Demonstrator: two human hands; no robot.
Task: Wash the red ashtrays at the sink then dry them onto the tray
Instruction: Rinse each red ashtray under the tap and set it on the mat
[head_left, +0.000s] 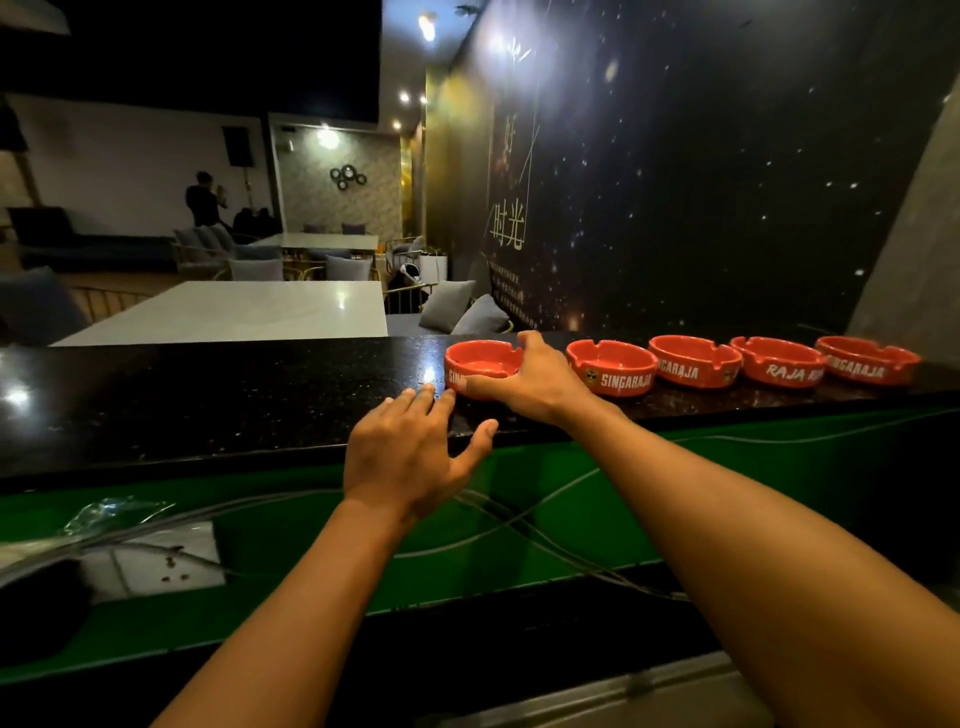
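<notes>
Worktop: the black speckled polished stone worktop (218, 410) runs across in front of me, raised above a green lower ledge (571, 499) where grey cables trail.
Ashtrays: five round red ceramic ashtrays with white lettering stand upright in a row along the right half of the worktop, rims close together, easy to take one after another from the left end.
Nearest ashtray: the leftmost red ashtray (480, 361) is the one I am going for, since it sits closest to both hands.
Right hand: my right hand (530, 379) is spread over that ashtray's right side, fingers over the rim and thumb along the front wall; it looks about to close, but not yet clamped.
Left hand: my left hand (410, 452) is open and empty, fingertips on the worktop just beside the ashtray's left edge, I think ready to steady or receive it.
Other ashtrays: the second (610, 366), third (693, 358), fourth (776, 361) and fifth (867, 358) stand untouched.
Stage: none looks washed; I judge this the very first pick-up.
Sink and tray: neither can I make out with certainty from here.
</notes>
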